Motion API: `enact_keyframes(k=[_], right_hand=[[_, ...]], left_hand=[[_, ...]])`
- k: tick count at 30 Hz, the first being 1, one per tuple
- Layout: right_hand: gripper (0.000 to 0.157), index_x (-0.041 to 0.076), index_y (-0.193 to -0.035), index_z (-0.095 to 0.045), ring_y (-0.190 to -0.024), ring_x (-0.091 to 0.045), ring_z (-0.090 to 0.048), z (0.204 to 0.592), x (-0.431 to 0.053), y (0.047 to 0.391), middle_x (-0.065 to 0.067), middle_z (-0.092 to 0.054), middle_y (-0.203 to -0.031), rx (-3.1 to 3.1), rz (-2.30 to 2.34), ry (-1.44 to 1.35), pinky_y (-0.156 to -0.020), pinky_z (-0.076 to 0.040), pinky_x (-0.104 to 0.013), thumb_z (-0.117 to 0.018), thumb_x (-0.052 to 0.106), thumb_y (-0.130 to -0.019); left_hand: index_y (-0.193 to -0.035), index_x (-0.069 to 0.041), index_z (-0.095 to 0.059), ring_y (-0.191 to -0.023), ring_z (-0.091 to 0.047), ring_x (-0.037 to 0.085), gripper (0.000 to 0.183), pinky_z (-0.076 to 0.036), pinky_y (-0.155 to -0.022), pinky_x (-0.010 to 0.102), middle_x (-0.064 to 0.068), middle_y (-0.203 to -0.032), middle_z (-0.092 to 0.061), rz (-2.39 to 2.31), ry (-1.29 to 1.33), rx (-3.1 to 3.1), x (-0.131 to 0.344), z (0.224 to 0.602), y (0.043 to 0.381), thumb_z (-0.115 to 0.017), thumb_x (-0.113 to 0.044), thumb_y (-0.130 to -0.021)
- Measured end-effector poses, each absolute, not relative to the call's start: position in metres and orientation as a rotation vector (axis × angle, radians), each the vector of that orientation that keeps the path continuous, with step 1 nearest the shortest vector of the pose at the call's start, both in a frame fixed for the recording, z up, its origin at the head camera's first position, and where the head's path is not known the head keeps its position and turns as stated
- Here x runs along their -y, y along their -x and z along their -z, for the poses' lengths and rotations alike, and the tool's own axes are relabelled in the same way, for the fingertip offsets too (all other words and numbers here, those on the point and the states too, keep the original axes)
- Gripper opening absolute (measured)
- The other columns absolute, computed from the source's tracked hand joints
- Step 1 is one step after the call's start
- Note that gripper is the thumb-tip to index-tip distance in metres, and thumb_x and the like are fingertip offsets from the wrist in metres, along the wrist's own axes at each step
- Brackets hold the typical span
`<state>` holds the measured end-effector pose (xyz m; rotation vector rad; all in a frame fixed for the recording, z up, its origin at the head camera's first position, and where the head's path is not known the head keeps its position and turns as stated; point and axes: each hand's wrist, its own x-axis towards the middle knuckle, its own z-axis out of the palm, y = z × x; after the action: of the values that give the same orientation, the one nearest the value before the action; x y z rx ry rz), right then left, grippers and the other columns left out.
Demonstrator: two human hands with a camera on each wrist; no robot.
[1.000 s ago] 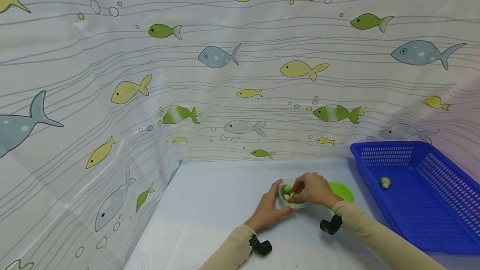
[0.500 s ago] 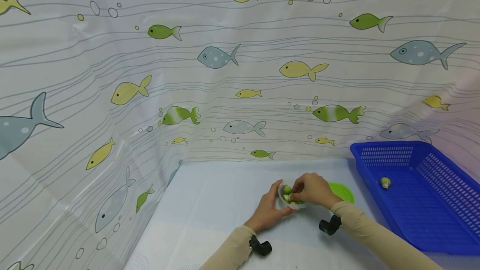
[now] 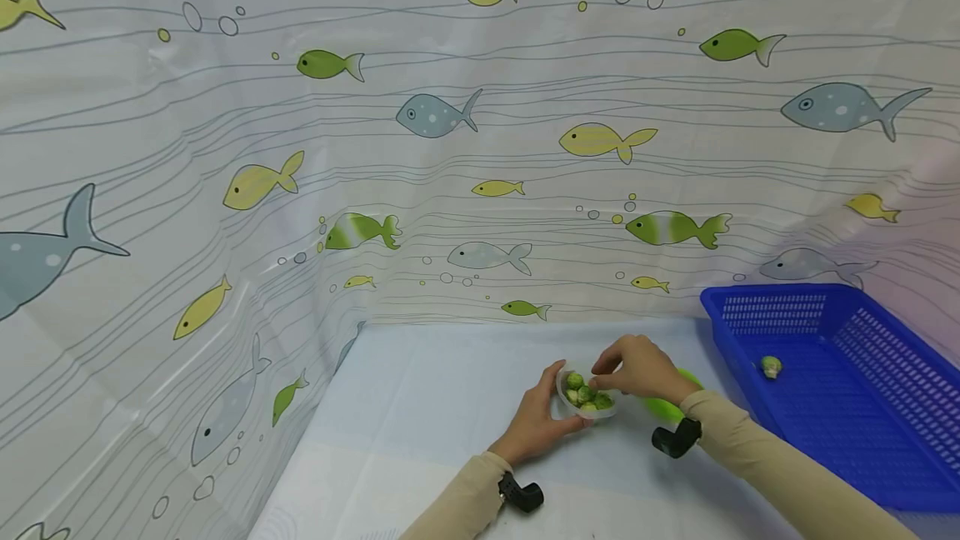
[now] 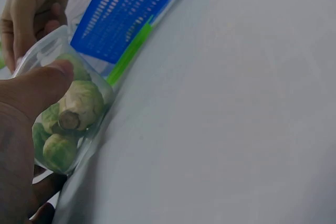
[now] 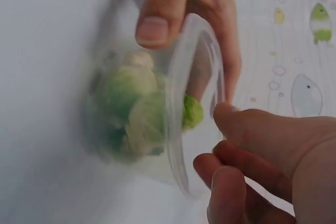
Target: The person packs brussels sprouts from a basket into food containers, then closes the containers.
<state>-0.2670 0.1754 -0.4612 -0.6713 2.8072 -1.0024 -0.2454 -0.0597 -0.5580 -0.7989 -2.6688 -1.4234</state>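
Observation:
A clear plastic container [image 4: 92, 153] with several Brussels sprouts [image 4: 81, 103] stands on the white table. My left hand [image 3: 534, 419] grips it by the side, thumb near the rim and fingers round the far side. Over the right part of the opening hovers my right hand [image 3: 641, 369]. In the right wrist view its thumb [image 5: 252, 124] and fingers are apart, bent a little, with nothing between them. A bright green lid [image 3: 663, 409] lies on the table, partly hidden under the right hand and wrist.
A blue perforated basket [image 3: 840, 432] stands at the right, with a single sprout [image 3: 771, 367] inside near its left wall. A curtain [image 3: 450, 207] printed with fish hangs behind and to the left of the white table [image 3: 420, 390].
My right hand has come up out of the container and shifted slightly right, so more sprouts show. The left hand and the container have stayed in place.

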Motion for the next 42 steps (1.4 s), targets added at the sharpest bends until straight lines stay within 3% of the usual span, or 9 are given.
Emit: enact_keyframes(k=[3,9,15,24,27,29,34,42], right_hand=[[0.031,0.004,-0.108,-0.083,-0.078,-0.022,-0.076,0.456,-0.188,0.27,-0.006,-0.081,-0.099,-2.719,1.088,0.727,-0.058,-0.06,-0.029,-0.086,0.028,-0.089],[0.034,0.005,-0.115,-0.081,-0.076,-0.02,-0.073,0.435,-0.214,0.271,-0.009,-0.081,-0.108,-2.7,1.169,0.687,-0.063,-0.062,-0.034,-0.084,0.029,-0.092],[0.045,0.004,-0.127,-0.076,-0.072,-0.016,-0.07,0.418,-0.254,0.269,-0.011,-0.08,-0.114,-2.784,1.174,0.577,-0.064,-0.059,-0.031,-0.081,0.035,-0.095],[0.058,0.003,-0.141,-0.068,-0.091,-0.011,-0.074,0.411,-0.316,0.264,-0.022,-0.071,-0.135,-2.841,1.223,0.362,-0.074,-0.062,-0.03,-0.076,0.042,-0.098],[0.059,0.004,-0.141,-0.067,-0.103,-0.023,-0.075,0.415,-0.335,0.262,-0.025,-0.067,-0.141,-2.922,1.154,0.337,-0.078,-0.064,-0.035,-0.075,0.044,-0.099],[0.06,0.004,-0.142,-0.067,-0.115,-0.038,-0.071,0.419,-0.346,0.262,-0.027,-0.065,-0.142,-2.981,1.079,0.319,-0.086,-0.062,-0.047,-0.074,0.046,-0.099],[0.064,0.0,-0.142,-0.065,-0.133,-0.059,-0.051,0.43,-0.37,0.263,-0.033,-0.063,-0.14,-3.069,0.941,0.29,-0.098,-0.046,-0.074,-0.074,0.047,-0.099],[0.064,-0.007,-0.138,-0.064,-0.13,-0.065,-0.049,0.451,-0.402,0.263,-0.036,-0.064,-0.137,-3.076,0.833,0.266,-0.096,-0.045,-0.076,-0.079,0.038,-0.096]], left_hand=[[-0.165,-0.011,-0.03,-0.147,-0.051,0.021,0.098,-0.044,-0.12,0.045,0.009,-0.157,-0.056,1.414,0.803,2.666,0.06,0.558,0.245,-0.085,-0.041,-0.09],[-0.165,-0.011,-0.031,-0.145,-0.052,0.019,0.098,-0.044,-0.121,0.044,0.005,-0.156,-0.058,1.418,0.8,2.658,0.06,0.559,0.246,-0.085,-0.042,-0.089],[-0.164,-0.012,-0.032,-0.146,-0.051,0.021,0.098,-0.044,-0.121,0.046,0.006,-0.156,-0.057,1.411,0.796,2.655,0.059,0.56,0.247,-0.085,-0.043,-0.088],[-0.165,-0.012,-0.031,-0.148,-0.05,0.023,0.099,-0.043,-0.121,0.047,0.008,-0.158,-0.056,1.425,0.789,2.666,0.059,0.56,0.248,-0.085,-0.043,-0.088],[-0.165,-0.012,-0.031,-0.148,-0.05,0.024,0.099,-0.043,-0.122,0.047,0.009,-0.158,-0.055,1.424,0.786,2.668,0.058,0.559,0.247,-0.085,-0.042,-0.088],[-0.165,-0.011,-0.031,-0.148,-0.05,0.024,0.099,-0.042,-0.122,0.047,0.01,-0.158,-0.056,1.42,0.787,2.669,0.058,0.558,0.247,-0.086,-0.042,-0.088],[-0.165,-0.011,-0.031,-0.148,-0.05,0.024,0.1,-0.042,-0.122,0.047,0.009,-0.158,-0.055,1.424,0.785,2.676,0.058,0.557,0.248,-0.086,-0.042,-0.088],[-0.165,-0.012,-0.031,-0.147,-0.051,0.024,0.099,-0.043,-0.121,0.046,0.009,-0.156,-0.057,1.419,0.794,2.667,0.058,0.559,0.249,-0.086,-0.042,-0.088]])
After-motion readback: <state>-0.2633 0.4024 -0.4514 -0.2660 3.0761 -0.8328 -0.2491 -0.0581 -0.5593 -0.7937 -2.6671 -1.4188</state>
